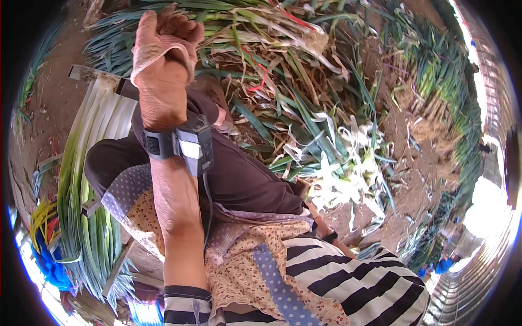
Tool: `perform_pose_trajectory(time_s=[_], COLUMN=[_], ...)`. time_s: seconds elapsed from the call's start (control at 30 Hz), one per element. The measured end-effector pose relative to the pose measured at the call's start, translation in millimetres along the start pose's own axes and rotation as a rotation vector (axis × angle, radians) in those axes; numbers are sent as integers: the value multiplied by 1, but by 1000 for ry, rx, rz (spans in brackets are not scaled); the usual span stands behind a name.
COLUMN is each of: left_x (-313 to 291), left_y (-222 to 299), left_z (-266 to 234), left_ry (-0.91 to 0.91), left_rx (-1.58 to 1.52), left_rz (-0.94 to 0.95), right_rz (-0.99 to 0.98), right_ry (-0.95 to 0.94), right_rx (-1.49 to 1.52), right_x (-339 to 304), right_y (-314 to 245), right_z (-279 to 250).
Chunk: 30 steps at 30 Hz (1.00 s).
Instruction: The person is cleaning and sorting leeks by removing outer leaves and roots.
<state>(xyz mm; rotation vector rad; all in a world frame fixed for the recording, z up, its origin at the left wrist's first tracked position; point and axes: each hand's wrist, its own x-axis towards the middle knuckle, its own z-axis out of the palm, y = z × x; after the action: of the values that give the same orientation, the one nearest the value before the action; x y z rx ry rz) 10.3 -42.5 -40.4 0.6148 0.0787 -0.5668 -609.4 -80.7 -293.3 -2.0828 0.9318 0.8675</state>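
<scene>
My left hand point(166, 51) reaches up to the far side, over the edge of a pile of leeks or large green onions point(244, 32). A pale knitted band or cut-off glove wraps its palm. Its fingers are loosely bent, the thumb stands apart, and nothing shows in them. My right hand point(316, 215) is low beside my leg, near white peeled leek skins point(340, 179). The striped sleeve and apron partly cover that arm, and its fingers cannot be made out. Left of my knee, a row of trimmed leeks point(70, 174) lies with white ends away from me.
A metal frame point(91, 206) stands at the trimmed leeks. Red ties point(260, 79) lie among the far pile. Loose leaves litter the dirt floor point(359, 217). More leek bundles point(435, 81) line the right side. Blue and yellow material point(46, 233) sits at the lower left.
</scene>
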Motion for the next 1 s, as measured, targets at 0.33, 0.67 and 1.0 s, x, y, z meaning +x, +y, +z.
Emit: perform_pose_trajectory(time_s=[0.33, 0.67, 1.0], left_x=[-11, -15, -11], left_y=[-16, -27, -30], left_z=[4, 8, 10], left_ry=[11, 54, 54], left_rx=[97, 132, 121], left_rz=[-27, -42, -10], right_rz=[544, 534, 506], right_ry=[-56, -50, -58], right_rx=[288, 299, 284], right_x=[-114, -126, -113], right_y=[42, 43, 42], right_z=[-52, -52, -63])
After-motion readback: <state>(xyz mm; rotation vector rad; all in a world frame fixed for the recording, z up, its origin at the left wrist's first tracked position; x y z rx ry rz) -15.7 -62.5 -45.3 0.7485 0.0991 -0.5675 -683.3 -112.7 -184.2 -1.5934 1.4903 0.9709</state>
